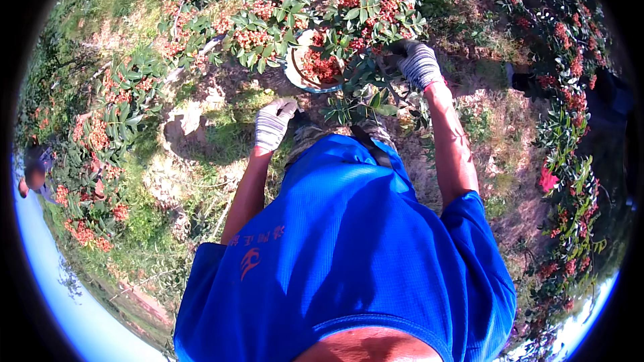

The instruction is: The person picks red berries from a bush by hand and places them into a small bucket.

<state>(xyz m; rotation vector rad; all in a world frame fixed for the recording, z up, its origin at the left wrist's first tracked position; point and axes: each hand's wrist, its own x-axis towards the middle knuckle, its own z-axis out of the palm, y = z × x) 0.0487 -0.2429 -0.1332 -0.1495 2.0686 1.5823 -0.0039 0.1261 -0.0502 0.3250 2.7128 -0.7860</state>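
Note:
My left hand (pixel 274 123), in a striped knit glove with a grey fingertip coating, is held over the grass left of my legs; its fingers are bent together and whatever lies between them cannot be made out. My right hand (pixel 416 64), gloved alike, reaches in at a leafy branch, its dark fingertips partly lost in shade and leaves. Between and beyond the hands stands a round bucket (pixel 293 71) with a pale blue rim, holding red berry clusters (pixel 320 66). Leafy branches with red berry clusters (pixel 251 37) hang over and around it.
More berry-laden branches (pixel 98 133) stand at the left and along the right side (pixel 576 100). A bare grey limb (pixel 209 46) runs toward the upper left. At the far left edge a person (pixel 36 173) is partly visible behind foliage. A bright pink thing (pixel 548 179) sits among the right-hand leaves.

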